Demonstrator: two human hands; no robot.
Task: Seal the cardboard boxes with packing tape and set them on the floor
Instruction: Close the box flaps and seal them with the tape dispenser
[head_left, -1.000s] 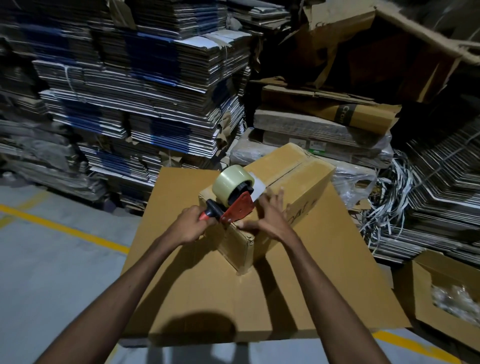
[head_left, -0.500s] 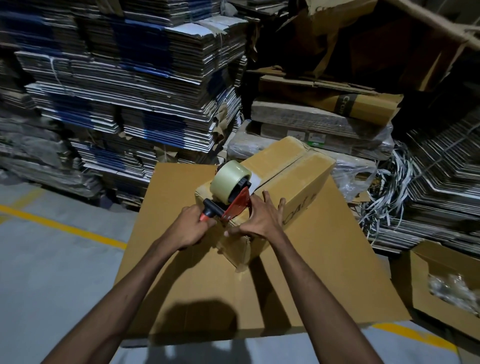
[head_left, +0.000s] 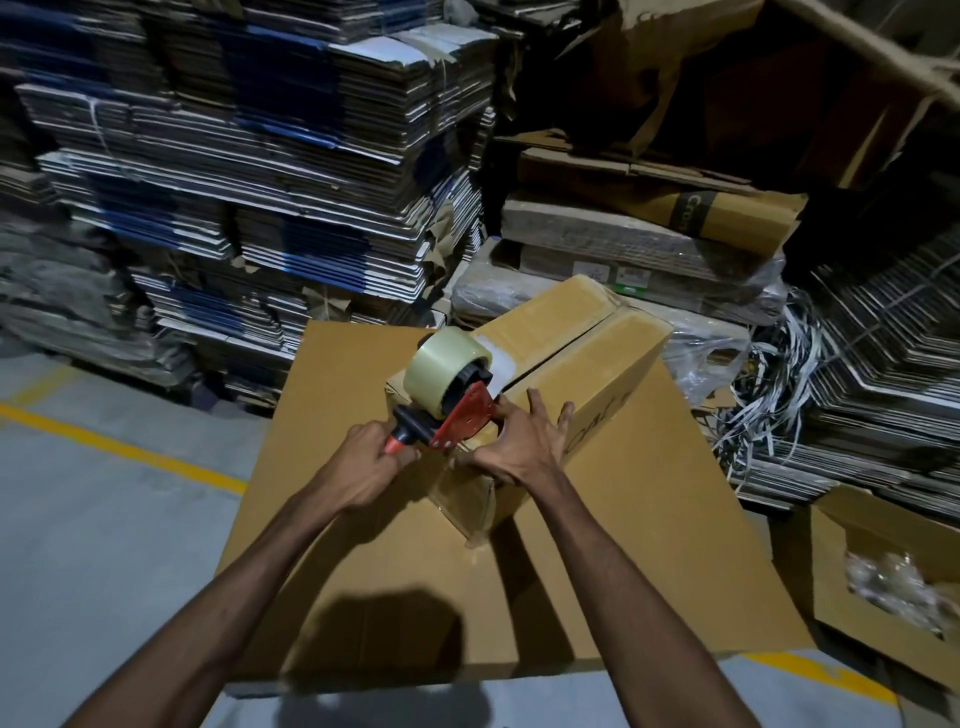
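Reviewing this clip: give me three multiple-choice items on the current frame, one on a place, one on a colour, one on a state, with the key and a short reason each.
1. Where does the cardboard box being taped sit?
A. on a large flat cardboard sheet
B. directly on the grey floor
C. on a metal shelf

2. What colour is the side plate of the tape dispenser?
A. blue
B. red
C. yellow

3. How does the top seam of the box look?
A. taped along its whole length
B. flaps standing upright
C. flaps folded down, far part of the seam still a bare dark gap

Key: 1 A, brown sheet shows all round the box. 2 B, red plate beside the clear roll. 3 C, the tape reaches only the near end, by the dispenser.
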